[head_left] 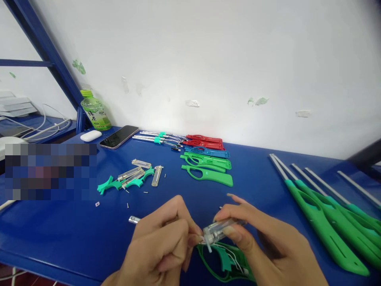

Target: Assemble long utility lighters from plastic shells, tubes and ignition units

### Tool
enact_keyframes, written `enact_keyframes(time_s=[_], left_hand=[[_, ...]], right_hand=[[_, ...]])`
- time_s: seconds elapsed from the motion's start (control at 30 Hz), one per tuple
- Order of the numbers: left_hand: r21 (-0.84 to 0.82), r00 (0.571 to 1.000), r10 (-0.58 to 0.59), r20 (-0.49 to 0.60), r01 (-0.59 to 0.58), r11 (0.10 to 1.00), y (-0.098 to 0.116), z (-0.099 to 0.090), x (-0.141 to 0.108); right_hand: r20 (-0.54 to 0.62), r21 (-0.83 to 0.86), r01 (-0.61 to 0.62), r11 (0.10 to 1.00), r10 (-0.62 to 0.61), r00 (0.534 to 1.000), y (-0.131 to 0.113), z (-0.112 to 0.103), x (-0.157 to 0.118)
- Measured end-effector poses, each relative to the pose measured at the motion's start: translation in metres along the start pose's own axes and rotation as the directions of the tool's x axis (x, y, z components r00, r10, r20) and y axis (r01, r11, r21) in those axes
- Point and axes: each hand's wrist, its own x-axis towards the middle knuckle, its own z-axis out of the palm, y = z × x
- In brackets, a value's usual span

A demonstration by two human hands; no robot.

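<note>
My right hand [262, 238] grips a clear plastic lighter fuel tank [217, 230] between thumb and fingers, its valve end toward the left. Fingers closed in a pinch, my left hand [166, 238] meets that end; a pale bit at its fingertips is too small to name. Below the tank lies an open green lighter shell half [208, 264], holding a teal trigger [224, 258] and white wires [235, 256]. My right hand hides part of this shell. A metal lighter tube [134, 219] sticks out to the left behind my left hand.
Several clear tanks [157, 176] and teal triggers [114, 183] lie left of centre, with small screws around. Red [205, 139], blue [206, 151] and green shells [208, 176] line the back. Assembled green lighters [324, 226] lie at right. A phone [119, 137] and bottle [95, 111] stand back left.
</note>
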Motion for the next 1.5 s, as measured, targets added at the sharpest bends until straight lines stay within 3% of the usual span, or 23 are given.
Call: enact_keyframes(time_s=[0.13,0.27,0.37,0.47,0.63,0.87,1.03,1.2,1.3,1.5], left_hand=[[0.002,0.998,-0.011,0.069,0.011,1.0,-0.001,-0.006,0.006],[0.237,0.997,-0.05,0.058,0.035,0.971,-0.007,0.0,0.003],[0.383,0.989,0.013,0.145,-0.068,0.921,-0.01,0.01,0.0],[0.404,0.963,0.082,0.257,-0.184,0.896,-0.011,0.021,0.0],[0.419,0.92,0.062,0.388,-0.236,0.877,-0.014,0.033,0.004],[0.459,0.842,0.026,0.539,-0.319,0.829,-0.011,0.046,0.014],[0.481,0.864,0.003,0.504,-0.283,0.829,-0.01,0.054,0.021],[0.5,0.787,0.072,0.612,-0.456,0.736,-0.009,0.053,0.022],[0.526,0.813,0.067,0.578,-0.434,0.732,-0.011,0.049,0.021],[0.5,0.881,0.05,0.47,-0.312,0.808,-0.017,0.042,0.01]], right_hand=[[-0.004,-0.086,-0.066,0.994,0.066,0.998,0.0,-0.011,-0.002],[-0.129,-0.177,-0.148,0.973,0.126,0.984,0.009,-0.035,-0.008],[-0.214,-0.204,-0.244,0.948,0.199,0.956,0.017,-0.054,-0.013],[-0.241,-0.219,-0.276,0.936,0.223,0.945,0.022,-0.062,-0.019],[-0.145,-0.122,-0.266,0.956,0.248,0.958,0.025,-0.048,-0.04],[-0.241,-0.013,-0.36,0.933,0.346,0.907,0.029,-0.022,-0.061],[-0.205,-0.001,-0.375,0.927,0.366,0.908,0.03,-0.023,-0.062],[-0.237,-0.099,-0.33,0.939,0.3,0.924,0.031,-0.021,-0.063],[-0.249,-0.135,-0.315,0.94,0.276,0.929,0.033,-0.019,-0.063],[-0.254,-0.179,-0.253,0.951,0.204,0.946,0.033,-0.019,-0.063]])
